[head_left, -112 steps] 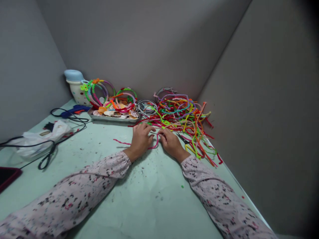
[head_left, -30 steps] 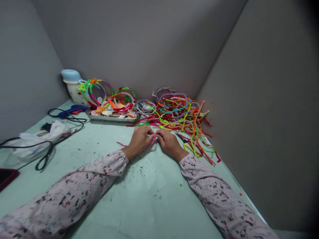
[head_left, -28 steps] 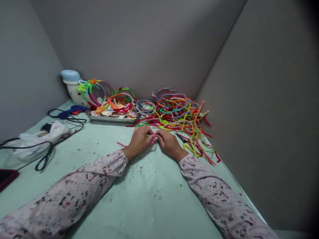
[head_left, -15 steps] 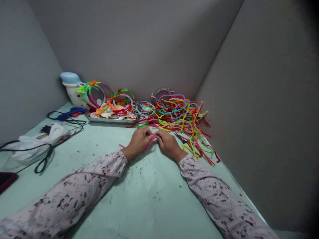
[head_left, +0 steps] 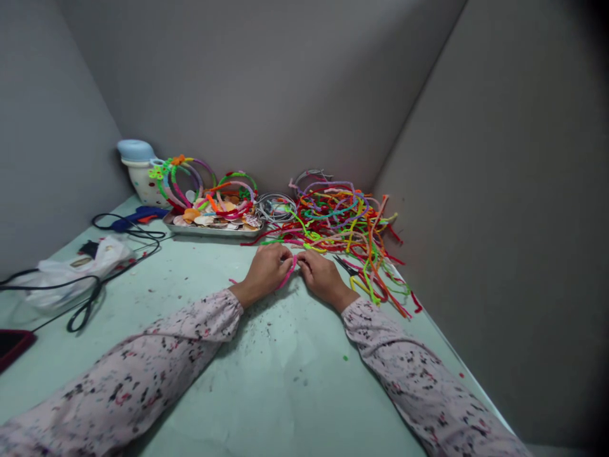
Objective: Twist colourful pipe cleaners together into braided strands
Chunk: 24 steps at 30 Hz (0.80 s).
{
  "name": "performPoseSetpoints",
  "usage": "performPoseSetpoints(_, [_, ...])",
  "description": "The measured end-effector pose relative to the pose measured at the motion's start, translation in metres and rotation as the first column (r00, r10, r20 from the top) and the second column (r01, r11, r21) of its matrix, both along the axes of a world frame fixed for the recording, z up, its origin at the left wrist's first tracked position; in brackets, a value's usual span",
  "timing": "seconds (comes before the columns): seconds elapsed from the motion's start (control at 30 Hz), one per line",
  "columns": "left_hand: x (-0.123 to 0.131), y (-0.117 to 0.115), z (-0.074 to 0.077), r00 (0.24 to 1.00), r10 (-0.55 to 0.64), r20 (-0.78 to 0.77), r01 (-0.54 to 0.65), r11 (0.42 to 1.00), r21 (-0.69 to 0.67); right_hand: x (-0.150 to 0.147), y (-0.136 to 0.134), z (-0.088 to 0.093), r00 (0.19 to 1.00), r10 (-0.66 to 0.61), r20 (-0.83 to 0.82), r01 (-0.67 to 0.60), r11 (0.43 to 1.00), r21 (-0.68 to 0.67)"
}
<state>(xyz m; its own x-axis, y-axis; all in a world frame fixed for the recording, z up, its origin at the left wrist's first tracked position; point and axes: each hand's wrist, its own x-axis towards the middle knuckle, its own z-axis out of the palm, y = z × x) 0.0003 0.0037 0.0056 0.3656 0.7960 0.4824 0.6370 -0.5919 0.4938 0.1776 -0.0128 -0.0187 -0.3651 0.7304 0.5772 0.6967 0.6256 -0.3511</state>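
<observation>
A pink pipe cleaner (head_left: 287,275) runs between my two hands over the middle of the table. My left hand (head_left: 269,270) is closed around it, and a pink end pokes out to the left behind the wrist. My right hand (head_left: 322,275) pinches at the pipe cleaner's upper end, with fingertips close to the left ones. The fingers partly hide the grip. Just right of my right hand lie scissors (head_left: 358,277) with yellow and red handles, partly under loose pipe cleaners.
A tangled heap of colourful pipe cleaners (head_left: 333,212) fills the back right. A metal tray (head_left: 214,232) with shells and wrapped hoops sits back left. Beside it are a glue gun (head_left: 143,214), a white container (head_left: 140,178), a plastic bag (head_left: 71,276) and black cable (head_left: 98,295).
Both hands stay almost in place at the pink pipe cleaner. Its lower part hanging between the hands looks slightly shifted. The whole view has moved a few pixels.
</observation>
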Motion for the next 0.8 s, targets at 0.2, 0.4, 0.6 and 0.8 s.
performPoseSetpoints(0.2, [0.0002,0.0027,-0.0016,0.999,-0.004,0.051,0.008,0.997,-0.081,-0.0006,-0.001,0.0003,1.0,-0.008,0.003,0.008,1.0,0.006])
performPoseSetpoints(0.4, [-0.0005,0.0036,-0.0038,0.994,-0.004,0.107,0.016,0.994,-0.111,-0.0003,-0.0025,0.0013,1.0,0.018,-0.017,-0.018,1.0,-0.001])
performPoseSetpoints(0.6, [0.0003,0.004,-0.0038,0.992,0.009,0.123,0.01,0.987,-0.157,-0.0005,-0.0021,0.0,1.0,0.0,-0.012,0.0,1.0,-0.002])
performPoseSetpoints(0.8, [0.0001,0.0037,-0.0039,0.995,0.025,0.1,-0.008,0.986,-0.168,-0.0015,-0.0034,0.0014,1.0,0.0,-0.011,0.0,1.0,0.0])
